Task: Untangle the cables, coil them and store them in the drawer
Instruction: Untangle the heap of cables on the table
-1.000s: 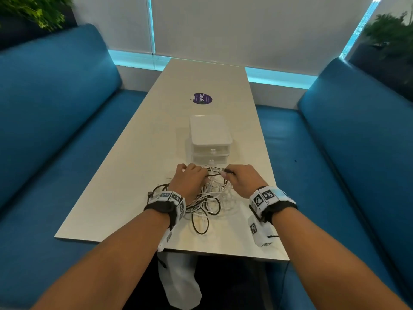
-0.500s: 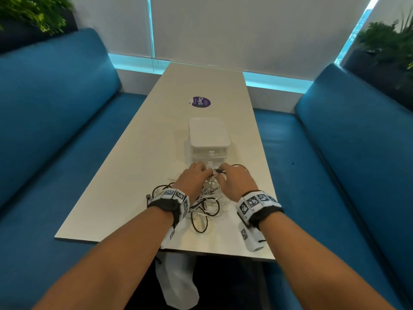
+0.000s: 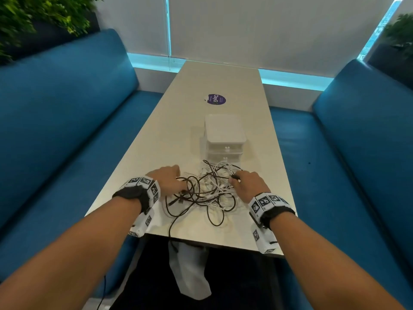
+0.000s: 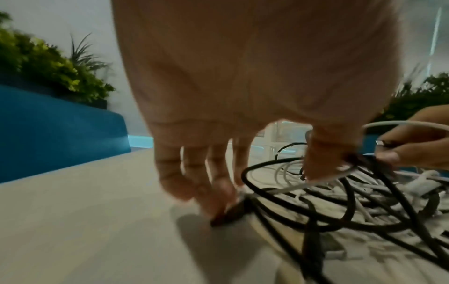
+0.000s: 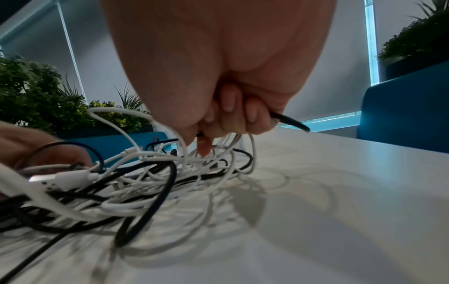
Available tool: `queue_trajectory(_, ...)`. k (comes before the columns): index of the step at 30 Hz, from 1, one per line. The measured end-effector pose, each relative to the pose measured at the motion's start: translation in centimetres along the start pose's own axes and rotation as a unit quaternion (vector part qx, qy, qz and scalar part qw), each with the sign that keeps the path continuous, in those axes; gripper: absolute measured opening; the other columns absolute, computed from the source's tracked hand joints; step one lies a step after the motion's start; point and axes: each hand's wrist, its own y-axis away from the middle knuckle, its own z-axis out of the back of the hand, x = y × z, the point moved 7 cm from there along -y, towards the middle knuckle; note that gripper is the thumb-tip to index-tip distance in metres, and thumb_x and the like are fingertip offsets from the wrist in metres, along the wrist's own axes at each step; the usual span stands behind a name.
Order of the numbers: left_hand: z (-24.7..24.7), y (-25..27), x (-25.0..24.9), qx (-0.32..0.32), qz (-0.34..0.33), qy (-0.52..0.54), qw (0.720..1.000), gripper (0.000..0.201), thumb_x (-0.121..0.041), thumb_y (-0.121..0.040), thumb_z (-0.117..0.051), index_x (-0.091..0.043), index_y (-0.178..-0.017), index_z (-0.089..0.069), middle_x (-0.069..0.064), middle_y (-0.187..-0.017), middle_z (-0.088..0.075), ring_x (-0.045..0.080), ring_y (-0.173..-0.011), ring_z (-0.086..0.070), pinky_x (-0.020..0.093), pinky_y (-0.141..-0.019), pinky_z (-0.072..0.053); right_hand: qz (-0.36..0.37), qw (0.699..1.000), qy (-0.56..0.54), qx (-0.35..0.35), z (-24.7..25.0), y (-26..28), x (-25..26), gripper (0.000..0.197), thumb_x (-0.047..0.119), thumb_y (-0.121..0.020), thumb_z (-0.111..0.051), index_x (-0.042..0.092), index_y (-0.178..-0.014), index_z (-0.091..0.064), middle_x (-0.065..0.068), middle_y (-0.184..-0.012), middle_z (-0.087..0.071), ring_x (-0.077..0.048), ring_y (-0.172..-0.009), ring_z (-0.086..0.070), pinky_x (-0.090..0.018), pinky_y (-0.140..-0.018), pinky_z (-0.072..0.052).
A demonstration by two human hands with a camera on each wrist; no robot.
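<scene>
A tangle of black and white cables (image 3: pixel 205 189) lies on the pale table (image 3: pixel 154 153) near its front edge, just in front of a small white drawer unit (image 3: pixel 224 135) whose drawers are closed. My left hand (image 3: pixel 169 180) is at the tangle's left side. Its fingers (image 4: pixel 216 192) point down and touch a black cable end (image 4: pixel 226 216), with the thumb apart against a black loop. At the right side, my right hand (image 3: pixel 245 184) grips a black cable (image 5: pixel 289 121) in curled fingers (image 5: pixel 228 115). One black strand (image 3: pixel 171 227) hangs over the front edge.
Blue benches run along the left (image 3: pixel 67 135) and right (image 3: pixel 357 148) of the table. A purple sticker (image 3: pixel 216 99) lies beyond the drawer unit. A white cloth (image 3: pixel 190 271) hangs below the front edge. Plants stand behind both benches.
Both hands have moved apart, the left one to the left and the right one to the right. The cable tangle has spread out between them.
</scene>
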Motion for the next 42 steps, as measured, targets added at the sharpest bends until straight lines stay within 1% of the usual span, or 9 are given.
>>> queue_trajectory(2,-1.1,0.5,0.4,0.062,0.018,-0.035,0.997,0.061,-0.065,-0.077,-0.059,-0.025,-0.120,-0.044,0.001,-0.109,-0.060,0.022,-0.096,-0.060,0.040,-0.087,-0.051,-0.001,1.000,0.005,-0.002,-0.1,0.0,0.1,0.031,0.041,-0.099,-0.049,0.016,-0.101,-0.066,-0.013,-0.093,-0.069,-0.034,-0.085,-0.064,-0.039,-0.074,-0.054)
queue_trajectory(6,-2.3,0.1,-0.1,0.025,-0.017,-0.074,0.997,0.067,-0.060,-0.074,-0.074,-0.017,-0.115,-0.043,0.005,-0.105,-0.060,0.025,-0.090,-0.060,0.038,-0.077,-0.053,-0.009,1.000,0.015,-0.002,-0.4,0.3,0.1,0.033,0.043,-0.099,-0.048,0.015,-0.103,-0.066,-0.013,-0.095,-0.068,-0.034,-0.087,-0.064,-0.038,-0.076,-0.054)
queue_trajectory(13,-1.7,-1.3,-1.2,-0.055,0.004,0.080,0.995,0.018,-0.026,-0.093,-0.061,-0.012,-0.101,-0.051,0.007,-0.101,-0.062,0.027,-0.079,-0.065,0.037,-0.065,-0.053,-0.031,0.999,0.029,0.005,-0.6,0.5,-0.7,0.035,0.045,-0.099,-0.047,0.015,-0.101,-0.065,-0.012,-0.094,-0.068,-0.033,-0.086,-0.064,-0.040,-0.077,-0.056)
queue_trajectory(18,-0.2,-2.4,-1.8,-0.133,0.014,0.330,0.934,0.005,-0.012,-0.097,-0.055,-0.015,-0.097,-0.051,0.017,-0.102,-0.061,0.036,-0.067,-0.072,0.053,-0.063,-0.061,-0.043,0.998,0.046,0.012,-1.0,0.6,-0.9,0.037,0.046,-0.099,-0.045,0.016,-0.100,-0.065,-0.011,-0.095,-0.068,-0.032,-0.084,-0.064,-0.041,-0.077,-0.056)
queue_trajectory(21,0.0,-2.7,-3.8,-0.088,-0.032,0.459,0.883,0.036,0.004,-0.090,-0.052,-0.018,-0.118,-0.046,0.022,-0.125,-0.058,0.035,-0.084,-0.072,0.057,-0.078,-0.059,-0.056,0.996,0.066,0.010,-0.8,0.7,-1.2,0.035,0.044,-0.099,-0.044,0.015,-0.100,-0.065,-0.011,-0.097,-0.067,-0.032,-0.087,-0.065,-0.039,-0.078,-0.055)
queue_trajectory(25,-1.4,-1.6,-5.1,-0.002,-0.100,0.251,0.963,0.111,-0.017,-0.078,-0.076,-0.024,-0.157,0.001,0.004,-0.159,-0.024,0.026,-0.143,-0.035,0.046,-0.110,-0.042,-0.074,0.994,0.085,0.004,-0.4,0.7,-2.0,0.034,0.043,-0.099,-0.045,0.015,-0.101,-0.065,-0.010,-0.098,-0.067,-0.032,-0.088,-0.065,-0.038,-0.077,-0.054)
queue_trajectory(30,-2.8,-0.6,-3.3,-0.038,-0.048,0.025,0.998,0.139,-0.042,-0.063,-0.089,-0.031,-0.156,0.014,0.005,-0.164,0.001,0.033,-0.145,-0.023,0.052,-0.114,-0.032,-0.078,0.992,0.095,0.004,-0.5,0.8,-1.8,0.034,0.042,-0.099,-0.045,0.015,-0.102,-0.065,-0.010,-0.100,-0.067,-0.032,-0.089,-0.065,-0.039,-0.079,-0.056)
queue_trajectory(35,-3.3,-0.1,-2.5,-0.052,0.012,-0.049,0.997,0.139,-0.058,-0.064,-0.083,-0.016,-0.156,0.012,0.015,-0.142,-0.038,0.034,-0.127,-0.045,0.047,-0.103,-0.042,-0.081,0.991,0.111,-0.001,-0.6,0.8,-1.7,0.034,0.043,-0.100,-0.044,0.016,-0.105,-0.064,-0.009,-0.104,-0.067,-0.031,-0.093,-0.065,-0.037,-0.079,-0.054)
queue_trajectory(42,-1.2,0.7,-2.1,-0.082,0.066,0.015,0.994,0.088,-0.037,-0.091,-0.062,0.004,-0.150,-0.011,0.019,-0.129,-0.056,0.033,-0.111,-0.061,0.039,-0.085,-0.052,-0.088,0.988,0.127,-0.002,-0.4,0.9,-1.4,0.035,0.043,-0.100,-0.044,0.015,-0.107,-0.064,-0.010,-0.106,-0.066,-0.031,-0.094,-0.065,-0.036,-0.077,-0.052)
